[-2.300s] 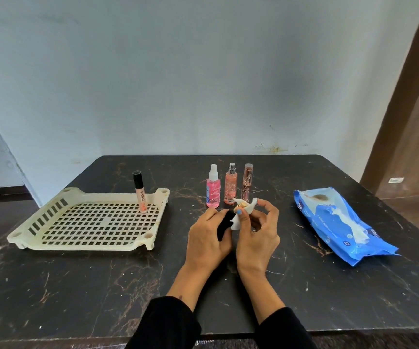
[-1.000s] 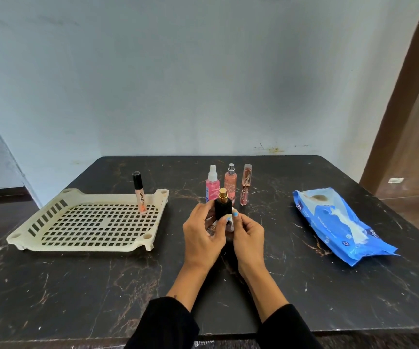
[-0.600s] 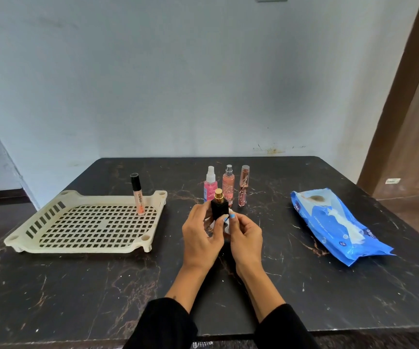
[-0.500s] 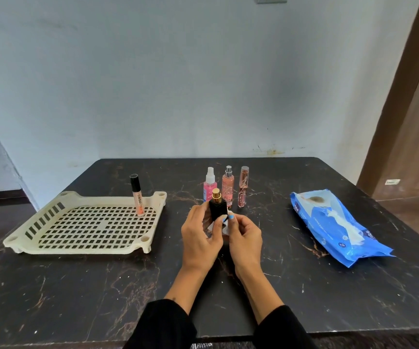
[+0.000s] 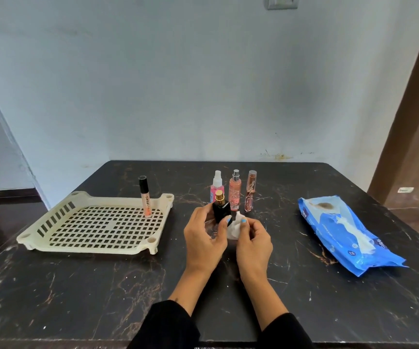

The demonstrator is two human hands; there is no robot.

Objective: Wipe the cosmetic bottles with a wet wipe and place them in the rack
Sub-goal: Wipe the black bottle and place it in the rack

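Left hand [image 5: 204, 235] wrapped around a small black bottle [image 5: 221, 210] with a gold cap, held upright above the dark marble table [image 5: 77, 285], thumb and fingertips pinching its sides. Right hand [image 5: 252, 241] just beside it, fingers pressed together on a crumpled white wet wipe [image 5: 234, 226], the wipe touching the lower right side of the black bottle. Behind the hands, standing in a row: a pink spray bottle [image 5: 216, 188], a peach spray bottle [image 5: 235, 190] and a slim rose-coloured tube [image 5: 251, 193]. To the left, a cream perforated rack [image 5: 52, 244], with one peach lip gloss tube [image 5: 144, 196] with a black cap standing upright near its far right corner. To the right, well apart from the hands, a blue wipes pack [image 5: 349, 233] lying flat on the table.
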